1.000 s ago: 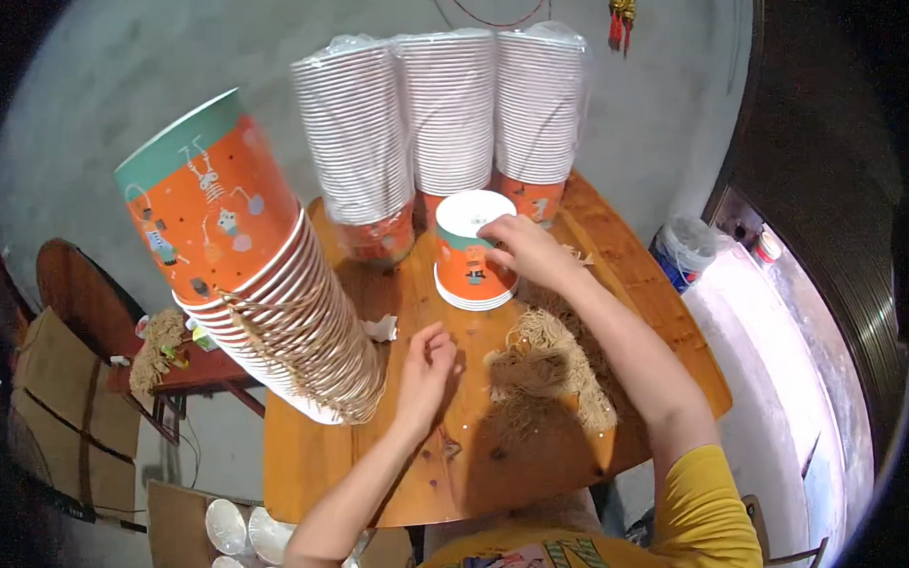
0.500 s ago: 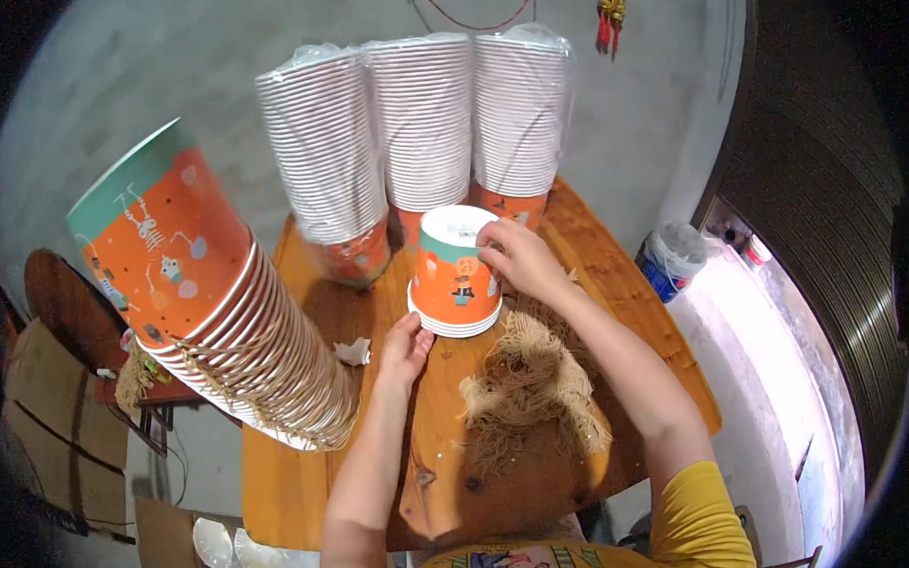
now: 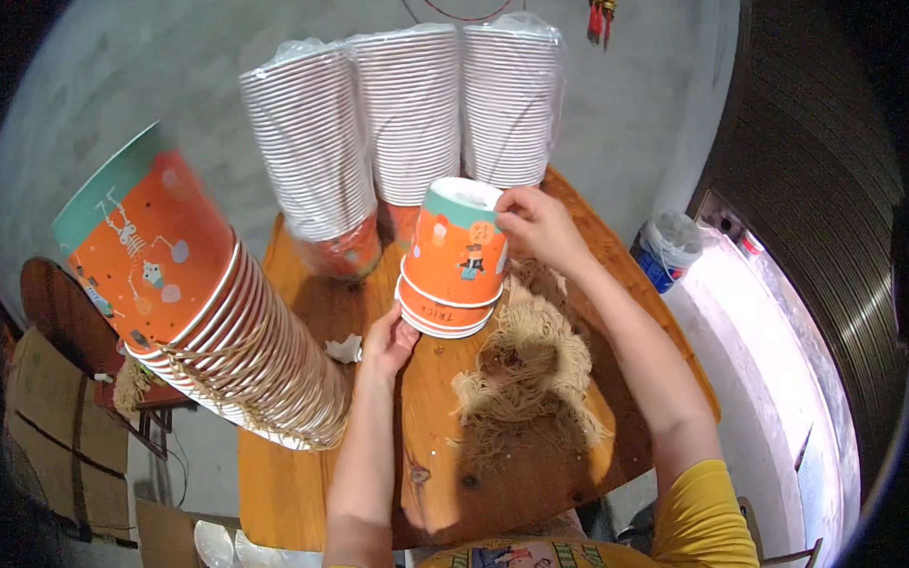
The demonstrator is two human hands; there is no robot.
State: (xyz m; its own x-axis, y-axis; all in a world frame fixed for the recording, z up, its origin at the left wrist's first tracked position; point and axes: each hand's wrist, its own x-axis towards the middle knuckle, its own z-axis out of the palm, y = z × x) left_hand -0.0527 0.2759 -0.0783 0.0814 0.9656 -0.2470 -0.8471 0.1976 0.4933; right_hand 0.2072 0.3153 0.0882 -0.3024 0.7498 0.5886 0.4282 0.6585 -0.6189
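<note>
An orange paper cup with a green band stands bottom-up in front of me, tilted. My right hand pinches it at the upper right edge of its base. Below it sit a few nested cups of the same kind, their white rims down; a gap shows between them and the upper cup. My left hand curls its fingers against the left side of those lower rims. A tangled bundle of tan strings lies on the table just right of the cups.
A tall stack of orange cups with tan strings around its rims leans at the left. Three plastic-wrapped cup stacks stand at the back of the wooden table. A bucket is beyond its right edge; a white scrap lies near the left stack.
My right hand has raised and tilted the top cup, opening a gap above the lower cups. My left hand has shifted slightly left and stays at the lower rims.
</note>
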